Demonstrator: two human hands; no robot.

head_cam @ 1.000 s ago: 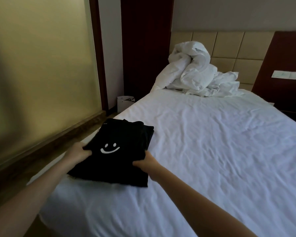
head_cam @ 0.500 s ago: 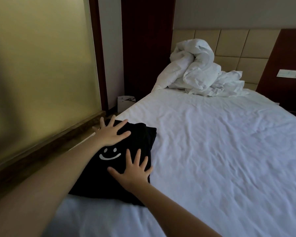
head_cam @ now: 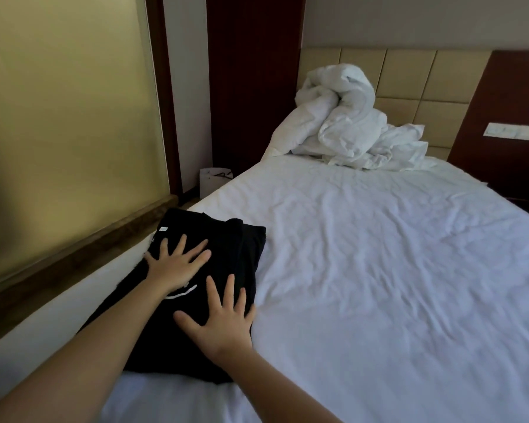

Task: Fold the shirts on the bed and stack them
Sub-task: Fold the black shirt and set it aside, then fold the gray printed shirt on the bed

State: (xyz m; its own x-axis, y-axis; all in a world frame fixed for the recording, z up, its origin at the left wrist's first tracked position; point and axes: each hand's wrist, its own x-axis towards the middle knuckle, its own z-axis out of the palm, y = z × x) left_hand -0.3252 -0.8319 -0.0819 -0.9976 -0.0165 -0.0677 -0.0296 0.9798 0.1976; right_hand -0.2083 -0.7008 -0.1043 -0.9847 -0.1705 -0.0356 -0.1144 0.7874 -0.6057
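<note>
Shirts [head_cam: 226, 248], black and folded into a flat pile, lie on the bed [head_cam: 379, 270] at its near left corner, close to the left edge of the mattress. Layered cloth edges show at the pile's far right corner. A white smile [head_cam: 184, 292] is printed on the top piece, partly hidden under the left wrist, and a small white tag [head_cam: 163, 228] shows near the pile's far left corner.

From the head view, the left hand [head_cam: 173, 265] lies flat on the far left part of the pile, fingers straight and spread, palm down, gripping nothing. The right hand [head_cam: 223, 325] lies flat on the near right part, fingers also spread wide and pointing away from the person, its little finger near the pile's right edge; it holds nothing either. Both bare forearms reach in from the bottom of the frame, and the two hands are apart, with the smile between them.

The bed is covered with a wrinkled white sheet. A crumpled white duvet [head_cam: 342, 123] is heaped at the far end against a tan padded headboard [head_cam: 409, 74]. On the left a frosted yellowish panel [head_cam: 68, 117] runs beside the bed above a dark wooden ledge [head_cam: 74, 257]. A small white bag [head_cam: 211, 184] stands on the floor by the bed's far left side
</note>
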